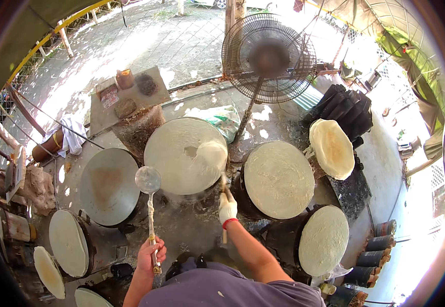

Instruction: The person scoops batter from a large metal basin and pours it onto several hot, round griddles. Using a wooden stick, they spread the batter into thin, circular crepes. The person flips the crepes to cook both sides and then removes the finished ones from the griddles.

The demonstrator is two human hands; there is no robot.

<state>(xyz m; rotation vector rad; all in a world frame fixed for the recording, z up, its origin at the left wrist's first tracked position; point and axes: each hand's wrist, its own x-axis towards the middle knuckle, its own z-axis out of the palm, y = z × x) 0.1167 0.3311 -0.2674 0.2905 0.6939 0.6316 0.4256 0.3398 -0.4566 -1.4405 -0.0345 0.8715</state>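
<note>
My left hand (149,254), bare, is closed round the handle of a long ladle (147,179), whose batter-smeared bowl is held up near the rim of a round griddle (161,179) coated with pale batter. On my right hand (227,209) is a white glove, with a red band at the wrist. It grips a wooden-handled spreader (224,180) at that griddle's right edge; the spreader's far end is blurred over the batter. To the right sits another griddle with a pale flatbread (278,179). A bare grey griddle (108,187) is at the left.
More batter-covered griddles stand at lower left (69,243) and lower right (324,240). A cooked flatbread (331,149) rests at the right near dark stacked pieces (342,110). A large fan (268,58) stands ahead, and a small table (97,115) is at far left.
</note>
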